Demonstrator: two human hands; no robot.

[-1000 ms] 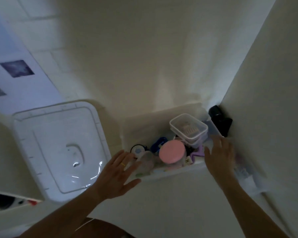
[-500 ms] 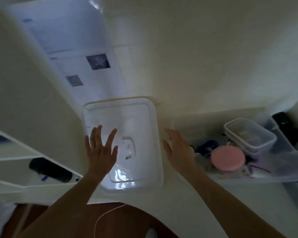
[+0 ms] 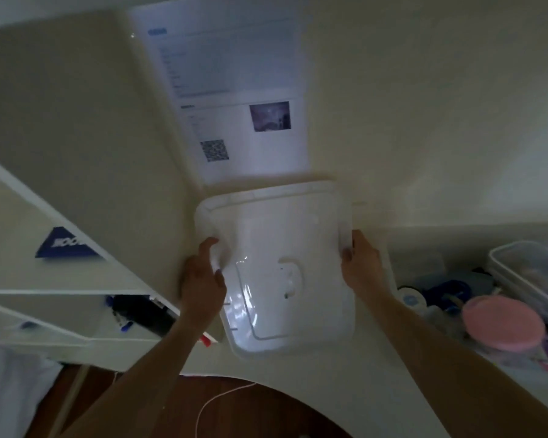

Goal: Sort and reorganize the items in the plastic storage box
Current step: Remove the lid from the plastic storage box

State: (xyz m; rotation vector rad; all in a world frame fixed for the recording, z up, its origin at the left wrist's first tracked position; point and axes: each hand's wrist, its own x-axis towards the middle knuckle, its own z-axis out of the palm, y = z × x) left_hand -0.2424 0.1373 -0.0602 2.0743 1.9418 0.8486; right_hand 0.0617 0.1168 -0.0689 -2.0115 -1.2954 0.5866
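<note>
Two hands on the lid, one per long edge. Left to right: shelf unit with a dark item in its cubby, then left hand gripping the lid's left edge, thumb curled over the rim on top. Lid is white, glossy, lying flat or nearly flat on the pale surface, just below the printed sheets on the wall. Right hand grasps the opposite edge, fingers wrapped round the rim. Symmetric grip looks meant to move the lid level, likely back onto the box. Lid's long axis runs away from the person toward the wall, far end skewed slightly; top face up, moulded recess visible. Plastic storage box sits open just right of the lid, holding a clear container, pink-lidded jar, blue bits, cut off at frame edge
</note>
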